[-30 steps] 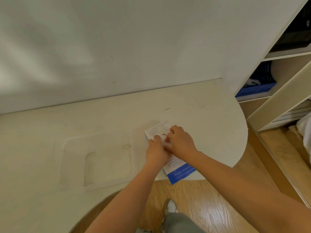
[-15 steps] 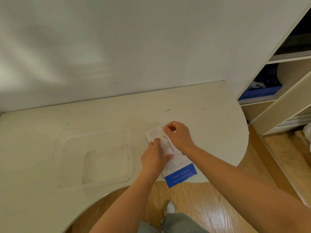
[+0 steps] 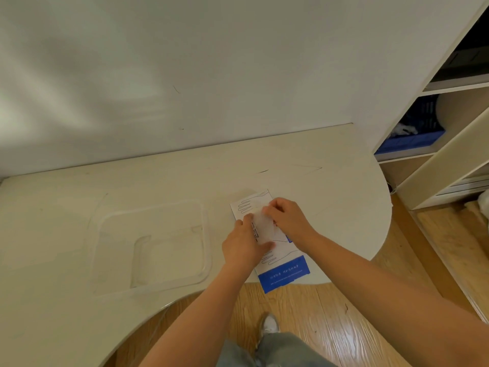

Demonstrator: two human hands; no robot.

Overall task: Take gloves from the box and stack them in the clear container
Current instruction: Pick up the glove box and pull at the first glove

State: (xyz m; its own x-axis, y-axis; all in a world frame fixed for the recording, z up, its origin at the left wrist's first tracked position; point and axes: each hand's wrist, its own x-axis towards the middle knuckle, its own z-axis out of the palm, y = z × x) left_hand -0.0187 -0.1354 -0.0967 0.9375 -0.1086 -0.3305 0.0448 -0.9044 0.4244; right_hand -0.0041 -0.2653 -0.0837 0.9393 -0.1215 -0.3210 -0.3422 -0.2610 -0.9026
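Cream-coloured curved counter point(image 3: 304, 160) here, with a flat white cardboard glove box with a blue end point(image 3: 283, 272) lying on it, blue end poking over the near edge. Both hands are on the box: the left hand point(image 3: 243, 247) and the right hand point(image 3: 288, 218) each have a pinching grip on a thin translucent plastic glove point(image 3: 263, 226) at the box's middle opening. The clear rectangular plastic container point(image 3: 206, 234) sits just left of the box on the counter; can't tell if anything's in it.
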